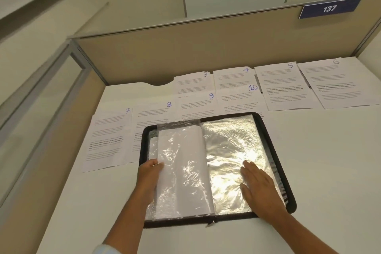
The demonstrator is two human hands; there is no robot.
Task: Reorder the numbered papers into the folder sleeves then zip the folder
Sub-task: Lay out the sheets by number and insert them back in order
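Note:
A black zip folder [274, 142] lies open on the white desk, its clear plastic sleeves shining. My left hand [149, 173] grips the edge of a raised sleeve with a white paper in it [181, 161], lifted from the left half. My right hand [257, 183] lies flat, fingers straight, on the empty sleeves of the right half. Numbered printed papers lie behind the folder: 7 [107, 140], 8 [152, 113], 9 [195, 103], 10 [239, 97], 3 [193, 82], 4 [233, 78], 5 [282, 86] and 6 [334, 82].
A beige partition wall [185, 51] with a blue sign 137 [329, 8] closes the back of the desk. A glass-framed panel [51, 93] runs along the left. Bare white desk [329, 161] lies to the right of the folder.

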